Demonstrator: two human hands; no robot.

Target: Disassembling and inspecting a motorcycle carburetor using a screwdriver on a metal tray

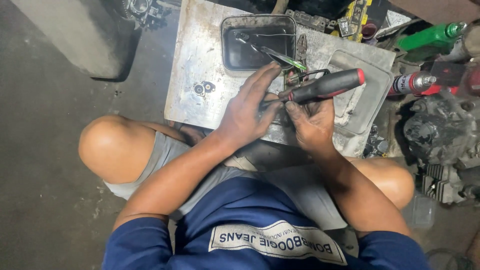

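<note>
Seen from above, seated cross-legged on a grimy concrete floor [45, 150] before a battered metal sheet [195, 60] used as a work surface. Right hand [312, 122] closed around a screwdriver with a black and red handle [327, 84], handle pointing up and to the right, shaft hidden between the two hands. Left hand [247, 107] laid flat beside it, fingers stretched forward and together, thumb pressed toward the screwdriver's neck; whatever small part sits beneath the palm cannot be made out. Just beyond the fingertips, a dark rectangular metal tray [257, 42] with a thin green-tipped tool [282, 57] resting across its near corner. Pair of pliers [301, 50] lying on the sheet beside the tray. Two small round parts [204, 88] lying apart on the sheet, left of the hands. To the right, a red and white spray can [412, 82], a green bottle [430, 35] and a greasy engine block [440, 135], well clear of both hands
</note>
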